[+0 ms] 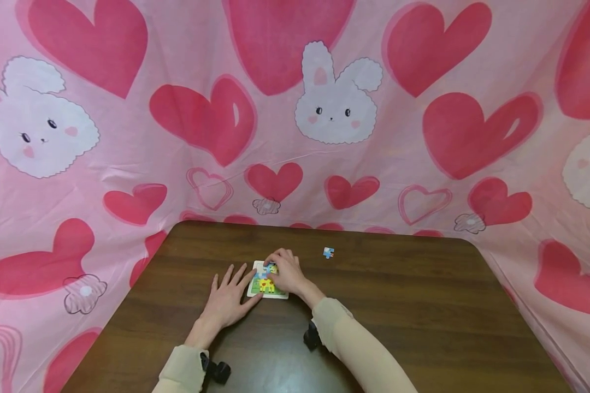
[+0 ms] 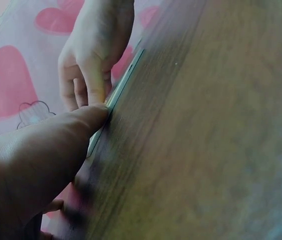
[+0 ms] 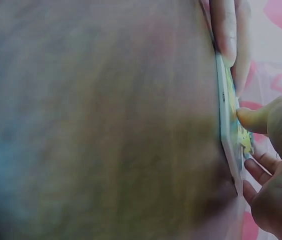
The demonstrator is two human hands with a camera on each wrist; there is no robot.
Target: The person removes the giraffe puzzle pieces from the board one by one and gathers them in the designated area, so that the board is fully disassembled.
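A small jigsaw puzzle (image 1: 266, 286) with a yellow giraffe picture lies in a white-rimmed tray (image 1: 252, 295) on the table. My left hand (image 1: 228, 302) rests at its left side, fingers spread, with thumb and index finger touching the rim. In the left wrist view the left thumb (image 2: 76, 125) presses at the tray's edge. Over the upper right of the tray, my right hand (image 1: 289, 274) pinches a puzzle piece (image 3: 246, 142), partly raised and tilted, between thumb and fingers. The right hand covers part of the tray.
A loose blue-and-white puzzle piece (image 1: 328, 252) lies on the brown wooden table (image 1: 403, 305), beyond and right of the tray. A pink curtain (image 1: 275, 131) with hearts and rabbits hangs around the table's far edge and sides.
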